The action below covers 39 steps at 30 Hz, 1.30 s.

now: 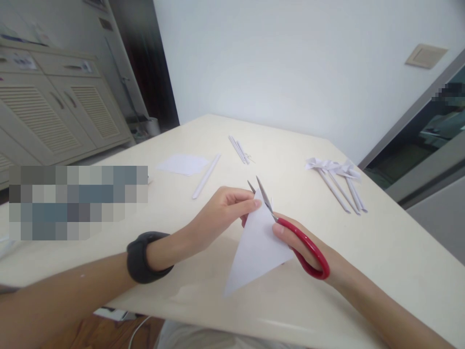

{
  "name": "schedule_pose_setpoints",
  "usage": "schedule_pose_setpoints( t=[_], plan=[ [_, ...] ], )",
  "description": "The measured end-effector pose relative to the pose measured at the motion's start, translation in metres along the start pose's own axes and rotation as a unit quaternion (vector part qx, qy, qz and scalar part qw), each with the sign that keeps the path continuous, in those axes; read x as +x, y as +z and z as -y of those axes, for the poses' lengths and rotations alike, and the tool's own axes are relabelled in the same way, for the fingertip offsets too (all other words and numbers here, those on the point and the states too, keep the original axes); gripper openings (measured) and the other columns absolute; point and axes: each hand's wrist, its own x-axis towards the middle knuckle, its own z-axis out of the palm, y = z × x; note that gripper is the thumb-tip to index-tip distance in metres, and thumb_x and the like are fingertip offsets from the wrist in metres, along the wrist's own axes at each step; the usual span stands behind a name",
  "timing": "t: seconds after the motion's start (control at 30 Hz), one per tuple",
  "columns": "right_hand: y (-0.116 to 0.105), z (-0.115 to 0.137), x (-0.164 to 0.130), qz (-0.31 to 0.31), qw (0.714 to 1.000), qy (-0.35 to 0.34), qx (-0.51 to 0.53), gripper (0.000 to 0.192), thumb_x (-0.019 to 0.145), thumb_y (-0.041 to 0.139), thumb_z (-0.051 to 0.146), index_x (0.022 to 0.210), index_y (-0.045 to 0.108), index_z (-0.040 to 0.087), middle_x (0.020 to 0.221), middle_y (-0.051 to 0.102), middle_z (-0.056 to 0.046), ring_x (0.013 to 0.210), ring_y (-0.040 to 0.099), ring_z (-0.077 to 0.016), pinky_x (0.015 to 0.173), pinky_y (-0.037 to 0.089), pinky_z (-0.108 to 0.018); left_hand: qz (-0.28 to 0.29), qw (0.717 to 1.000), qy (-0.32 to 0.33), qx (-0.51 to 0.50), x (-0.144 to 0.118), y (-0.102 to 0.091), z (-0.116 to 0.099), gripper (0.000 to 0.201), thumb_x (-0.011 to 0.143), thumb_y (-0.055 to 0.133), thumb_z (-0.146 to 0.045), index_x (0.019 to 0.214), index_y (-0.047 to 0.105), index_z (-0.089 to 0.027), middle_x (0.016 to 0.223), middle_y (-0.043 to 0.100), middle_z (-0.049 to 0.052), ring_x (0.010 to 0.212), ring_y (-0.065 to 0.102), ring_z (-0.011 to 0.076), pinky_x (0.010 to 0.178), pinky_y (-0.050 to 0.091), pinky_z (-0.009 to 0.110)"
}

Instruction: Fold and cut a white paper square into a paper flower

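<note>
My left hand [221, 213] pinches the upper corner of a folded white paper triangle [256, 249], held just above the cream table [381, 252]. A dark band sits on my left wrist. My right hand [294, 242] grips red-handled scissors [308, 249]. Their metal blades [262, 194] stand apart at the paper's top tip, right beside my left fingertips.
On the table lie a flat white sheet [183, 164], a rolled paper stick [206, 176], a few thin paper strips [239, 149] and several folded paper pieces on sticks [339, 182] at the right. A louvred cabinet [47, 111] stands at the left.
</note>
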Motion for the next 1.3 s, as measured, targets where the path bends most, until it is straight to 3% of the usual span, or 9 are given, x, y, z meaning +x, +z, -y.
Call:
schedule_pose_setpoints(
  t=[0.4,0.77,1.07,1.3],
  plan=[
    [0.002,-0.029,0.008,0.01,1.0,-0.028,-0.01,0.03,0.088,0.04,0.046,0.073,0.039,0.019,0.057,0.046,0.004,0.047,0.045,-0.0094,0.048,0.036,-0.023,0.009,1.0,-0.004,-0.012,0.002,0.001,0.001,0.034,0.083,0.049,-0.031,0.054,0.045,-0.014,0.056,0.043,-0.003,0.058,0.042,0.0092,0.056,0.033,0.022],
    [0.004,-0.031,0.011,0.012,0.999,-0.036,0.022,0.033,0.088,0.04,0.048,0.073,0.041,0.019,0.053,0.043,0.006,0.043,0.042,-0.0078,0.047,0.032,-0.023,0.048,0.998,-0.034,-0.027,0.006,-0.004,0.004,0.03,0.082,0.049,-0.033,0.059,0.052,-0.014,0.06,0.05,-0.001,0.059,0.048,0.0112,0.058,0.038,0.023],
    [0.004,-0.028,0.009,0.011,0.999,-0.042,0.013,0.036,0.088,0.04,0.05,0.069,0.042,0.019,0.053,0.045,0.005,0.046,0.043,-0.0087,0.049,0.033,-0.022,0.028,0.999,-0.026,-0.026,0.005,-0.001,0.009,0.034,0.085,0.044,-0.039,0.066,0.055,-0.013,0.069,0.055,0.002,0.067,0.052,0.0136,0.066,0.042,0.027],
    [0.004,-0.019,0.006,0.013,0.998,-0.027,0.05,0.035,0.086,0.044,0.05,0.068,0.04,0.019,0.054,0.043,0.005,0.047,0.042,-0.0088,0.051,0.035,-0.024,0.023,1.0,-0.015,-0.005,0.005,-0.001,0.007,0.033,0.084,0.044,-0.037,0.061,0.052,-0.014,0.063,0.051,0.001,0.062,0.049,0.013,0.06,0.039,0.025]
  ],
)
